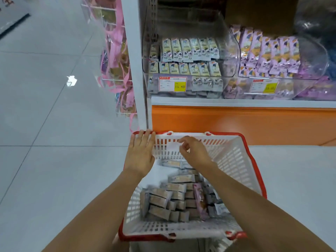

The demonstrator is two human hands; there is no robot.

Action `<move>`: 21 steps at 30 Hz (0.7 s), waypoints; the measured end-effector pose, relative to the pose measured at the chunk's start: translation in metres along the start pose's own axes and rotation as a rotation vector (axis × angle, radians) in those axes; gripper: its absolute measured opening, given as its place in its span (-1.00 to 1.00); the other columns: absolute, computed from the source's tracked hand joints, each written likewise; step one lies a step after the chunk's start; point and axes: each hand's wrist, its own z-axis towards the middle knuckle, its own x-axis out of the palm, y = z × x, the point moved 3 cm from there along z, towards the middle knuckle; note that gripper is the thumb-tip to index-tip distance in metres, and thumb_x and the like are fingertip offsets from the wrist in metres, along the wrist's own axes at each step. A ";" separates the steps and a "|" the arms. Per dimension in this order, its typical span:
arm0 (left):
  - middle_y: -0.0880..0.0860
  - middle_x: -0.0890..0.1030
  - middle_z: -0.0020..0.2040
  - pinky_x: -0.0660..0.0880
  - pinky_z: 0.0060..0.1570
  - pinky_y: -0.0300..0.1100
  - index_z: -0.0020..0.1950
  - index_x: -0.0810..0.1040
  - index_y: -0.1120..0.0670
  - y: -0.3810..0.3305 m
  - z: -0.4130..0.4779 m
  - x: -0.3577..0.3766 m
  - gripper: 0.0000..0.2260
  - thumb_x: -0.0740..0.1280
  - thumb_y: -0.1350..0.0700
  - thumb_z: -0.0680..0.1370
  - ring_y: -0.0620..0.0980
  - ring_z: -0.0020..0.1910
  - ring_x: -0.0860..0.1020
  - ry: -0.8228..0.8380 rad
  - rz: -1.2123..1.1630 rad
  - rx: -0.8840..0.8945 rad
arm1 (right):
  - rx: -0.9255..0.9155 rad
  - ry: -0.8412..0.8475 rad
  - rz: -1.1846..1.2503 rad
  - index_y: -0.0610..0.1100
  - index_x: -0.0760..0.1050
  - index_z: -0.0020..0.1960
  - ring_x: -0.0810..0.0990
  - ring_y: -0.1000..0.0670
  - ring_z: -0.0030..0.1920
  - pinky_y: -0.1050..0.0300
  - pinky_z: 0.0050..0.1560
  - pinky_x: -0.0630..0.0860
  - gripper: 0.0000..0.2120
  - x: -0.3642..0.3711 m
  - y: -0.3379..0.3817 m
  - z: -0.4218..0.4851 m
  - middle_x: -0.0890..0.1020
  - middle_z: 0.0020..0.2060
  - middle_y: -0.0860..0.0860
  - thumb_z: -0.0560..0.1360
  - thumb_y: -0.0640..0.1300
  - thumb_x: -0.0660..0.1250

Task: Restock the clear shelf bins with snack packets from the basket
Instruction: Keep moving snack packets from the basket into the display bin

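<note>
A pale tiled floor [45, 106] fills the left side of your view. Ahead of you stands a white shelf [236, 103] with an orange base panel [236, 122]. On the shelf sit two clear bins side by side. The left bin [226, 57] holds rows of pale snack packets [190, 50] and carries a price label [172, 84] on its front. The right bin [314, 53] holds purple packets [269, 51].

Below the shelf, right in front of you, is a white basket [234, 157] with a red rim. Grey and tan packets [174, 197] are piled in its near half, with one purple packet [200, 199] among them.

Your left hand [141, 151] rests on the basket's far left corner, its fingers [145, 135] laid straight over the rim. Your right hand [194, 151] hovers above the inside of the basket, fingers loosely curled and grasping nothing that shows.
</note>
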 end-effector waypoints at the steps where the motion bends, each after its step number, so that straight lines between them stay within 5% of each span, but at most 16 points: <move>1: 0.10 0.00 0.61 -0.14 0.54 0.12 0.61 -0.09 0.07 0.001 0.001 0.006 -0.33 0.19 0.05 0.60 0.15 0.58 -0.05 -0.003 -0.001 -0.009 | 0.058 0.030 -0.060 -0.08 0.50 0.22 0.57 -0.02 -0.04 0.08 -0.03 0.53 -0.76 0.007 -0.018 -0.002 0.58 -0.01 -0.03 0.58 -0.10 0.25; 6: 0.16 -0.15 0.61 -0.25 0.53 0.11 0.59 -0.24 0.05 -0.001 0.005 0.033 -0.28 0.18 0.02 0.61 0.18 0.58 -0.19 0.040 0.036 -0.016 | 0.357 0.175 -0.223 -0.08 0.43 0.30 0.53 -0.10 0.16 -0.01 0.18 0.51 -0.67 0.022 -0.087 -0.018 0.51 0.24 -0.06 0.56 -0.02 0.25; 10: 0.19 0.06 0.59 -0.29 0.50 0.09 0.61 -0.03 0.07 -0.019 0.018 0.037 -0.24 0.31 0.08 0.51 0.19 0.58 -0.01 -0.058 -0.019 0.055 | 0.442 0.254 -0.281 -0.10 0.44 0.36 0.50 -0.11 0.24 0.09 0.17 0.46 -0.63 0.029 -0.117 -0.029 0.49 0.29 -0.07 0.57 -0.07 0.26; 14: 0.22 0.05 0.59 -0.15 0.53 0.14 0.62 -0.01 0.08 -0.037 0.031 0.043 -0.22 0.34 0.05 0.51 0.21 0.58 -0.02 -0.054 -0.063 0.058 | 0.478 0.413 -0.320 -0.13 0.54 0.06 0.57 -0.08 -0.01 0.14 -0.08 0.46 -0.83 0.035 -0.131 -0.031 0.59 0.05 -0.13 0.57 -0.05 0.28; 18: 0.20 0.07 0.59 -0.23 0.52 0.10 0.62 -0.01 0.06 -0.032 0.033 0.048 -0.19 0.38 0.12 0.49 0.21 0.58 -0.02 -0.040 -0.039 0.043 | 0.461 0.405 -0.325 -0.09 0.54 0.23 0.56 -0.09 0.10 0.12 0.00 0.51 -0.65 0.033 -0.142 -0.032 0.51 0.23 -0.11 0.47 -0.01 0.39; 21: 0.21 0.13 0.58 -0.19 0.52 0.12 0.61 0.05 0.08 -0.033 0.035 0.050 -0.20 0.40 0.13 0.47 0.22 0.57 0.04 -0.056 -0.034 0.044 | 0.443 0.399 -0.366 -0.05 0.57 0.16 0.57 -0.09 0.06 0.06 0.00 0.58 -0.70 0.037 -0.144 -0.033 0.47 0.27 -0.10 0.48 0.04 0.36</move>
